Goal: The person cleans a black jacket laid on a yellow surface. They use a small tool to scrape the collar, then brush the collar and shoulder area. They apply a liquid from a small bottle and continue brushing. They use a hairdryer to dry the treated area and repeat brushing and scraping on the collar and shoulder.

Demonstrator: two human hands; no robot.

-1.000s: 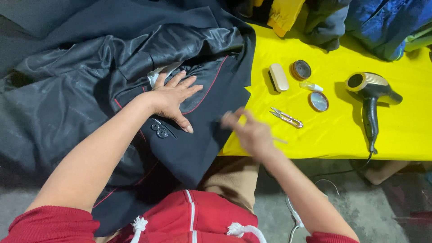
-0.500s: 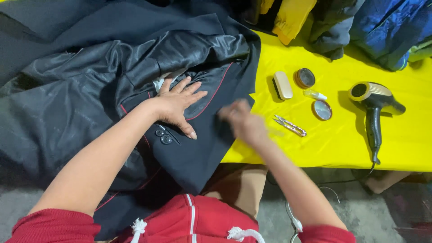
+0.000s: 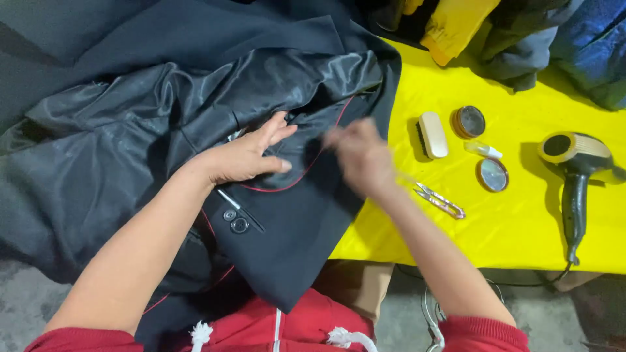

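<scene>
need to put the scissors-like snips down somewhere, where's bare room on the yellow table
Bare yellow table lies along the near edge, between the snips and the hair dryer. Crowded: the brush, two round tins and the clothes pile at the far edge.

jacket [image 3: 195, 130] lies left of brush [image 3: 432, 134], tins [image 3: 469, 121] and dryer [image 3: 574, 169].

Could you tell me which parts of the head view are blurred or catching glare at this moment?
In the head view, the right hand is smeared by motion blur; the left hand is sharp, flat on the dark jacket; the jacket's shiny lining shows soft sheen.
</scene>
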